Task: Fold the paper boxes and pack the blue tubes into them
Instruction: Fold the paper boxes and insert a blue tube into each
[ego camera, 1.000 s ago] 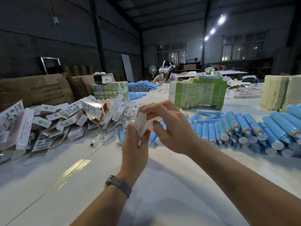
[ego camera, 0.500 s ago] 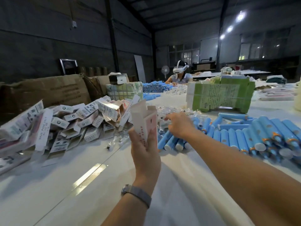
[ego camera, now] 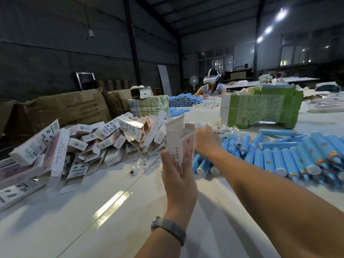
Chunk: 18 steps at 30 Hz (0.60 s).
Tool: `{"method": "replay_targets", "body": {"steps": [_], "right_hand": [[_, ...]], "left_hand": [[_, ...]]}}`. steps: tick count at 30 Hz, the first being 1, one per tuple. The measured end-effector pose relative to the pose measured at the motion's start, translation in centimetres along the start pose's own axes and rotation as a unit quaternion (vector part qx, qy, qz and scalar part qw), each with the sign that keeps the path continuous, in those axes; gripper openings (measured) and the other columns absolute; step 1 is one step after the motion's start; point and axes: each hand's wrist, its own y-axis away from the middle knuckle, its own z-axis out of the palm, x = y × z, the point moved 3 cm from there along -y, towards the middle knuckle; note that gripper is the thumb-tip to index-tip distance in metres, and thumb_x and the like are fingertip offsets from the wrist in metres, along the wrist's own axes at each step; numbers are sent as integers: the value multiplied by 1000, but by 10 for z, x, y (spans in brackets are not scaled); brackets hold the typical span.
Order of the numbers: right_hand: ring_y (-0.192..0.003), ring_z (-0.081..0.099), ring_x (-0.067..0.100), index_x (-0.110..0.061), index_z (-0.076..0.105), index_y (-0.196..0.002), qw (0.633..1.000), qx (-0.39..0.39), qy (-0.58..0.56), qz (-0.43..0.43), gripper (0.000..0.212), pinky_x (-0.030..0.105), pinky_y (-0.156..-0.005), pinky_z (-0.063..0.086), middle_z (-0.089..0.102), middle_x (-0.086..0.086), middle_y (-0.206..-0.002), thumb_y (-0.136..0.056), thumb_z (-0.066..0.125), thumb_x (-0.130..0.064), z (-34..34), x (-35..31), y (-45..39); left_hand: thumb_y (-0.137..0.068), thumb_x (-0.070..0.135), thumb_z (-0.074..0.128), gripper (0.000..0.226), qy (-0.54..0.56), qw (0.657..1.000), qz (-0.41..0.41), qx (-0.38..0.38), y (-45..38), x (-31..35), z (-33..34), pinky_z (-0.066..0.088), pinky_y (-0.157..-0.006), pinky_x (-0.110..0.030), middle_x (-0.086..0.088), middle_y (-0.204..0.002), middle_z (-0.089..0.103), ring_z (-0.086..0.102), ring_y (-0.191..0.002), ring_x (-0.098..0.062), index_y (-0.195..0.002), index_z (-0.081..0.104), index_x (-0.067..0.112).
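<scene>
Left hand (ego camera: 177,175) grips the open box (ego camera: 179,144) upright; right hand (ego camera: 206,141) reaches the blue tubes (ego camera: 279,157), fingers hidden. Take one tube, cap-first.

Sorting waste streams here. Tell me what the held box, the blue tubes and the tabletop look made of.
Box in the left hand: thin printed paperboard, matte; the flaps crease sharply.
Blue tubes: probably plastic, smooth satin blue with white caps; could be laminate.
Tabletop: glossy white, laminate or coated board; it mirrors the ceiling lights.
</scene>
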Motion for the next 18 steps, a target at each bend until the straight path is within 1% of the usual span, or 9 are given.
{"method": "replay_targets", "body": {"steps": [2,4,6,8,9,11,13,14,18], "right_hand": [[-109,55,32,-11,62,-115,988,68,-140,-1,25,43,-89,49,65,11,-111,-91,58,-7,-22,0,8],[-95,60,26,-7,61,-117,945,134,-298,14,26,47,-85,52,66,6,-101,-91,61,-5,-52,-1,22],[-79,60,15,-10,61,-111,889,202,-411,14,18,41,-77,55,63,-4,-88,-93,61,-8,-87,-3,39],[-70,58,0,-24,61,-101,858,274,-435,-9,14,23,-68,53,62,-16,-81,-91,63,-14,-124,-1,62],[-69,58,-3,-30,60,-96,844,300,-444,-21,16,16,-65,50,63,-19,-79,-89,64,-17,-141,0,74],[-70,58,-5,-35,59,-90,821,331,-465,-35,19,12,-66,48,64,-25,-78,-86,65,-17,-163,3,97],[-70,58,-3,-31,59,-88,809,343,-474,-48,19,15,-67,50,64,-18,-78,-86,67,-14,-173,4,116],[-69,58,0,-28,60,-87,809,339,-476,-61,18,18,-65,51,64,-14,-77,-86,68,-12,-174,3,123],[-67,57,4,-23,61,-88,859,309,-388,-129,12,28,-56,50,61,-18,-77,-87,69,-15,-171,-4,136]], "left_hand": [[-94,46,53,16,-16,999,15,-27,2,-1,2,56,-77,-38,5,-104,58,60,-95,-12,-98,39,52],[-99,43,53,14,-34,998,37,-42,7,0,5,52,-78,-50,0,-102,58,59,-93,-25,-97,40,42],[-96,44,51,15,-62,995,60,-50,12,5,7,49,-77,-54,6,-95,56,56,-88,-28,-95,36,42],[-96,41,52,17,-75,993,76,-52,15,9,8,48,-75,-55,11,-93,54,54,-86,-28,-95,35,43],[-97,37,55,19,-71,993,79,-47,15,10,8,48,-73,-54,8,-93,55,55,-85,-29,-95,36,40],[-98,26,61,26,-54,995,76,-31,13,9,7,47,-66,-48,-1,-94,57,54,-82,-32,-92,37,35],[-97,22,61,31,-46,996,79,-25,12,11,5,44,-62,-43,-6,-93,59,53,-79,-33,-89,35,36],[-97,23,61,33,-48,995,80,-29,13,12,5,45,-62,-46,-6,-92,59,54,-79,-33,-88,33,37],[-99,34,55,25,-83,990,95,-62,21,15,9,47,-73,-58,1,-93,56,52,-84,-32,-91,33,43]]}}
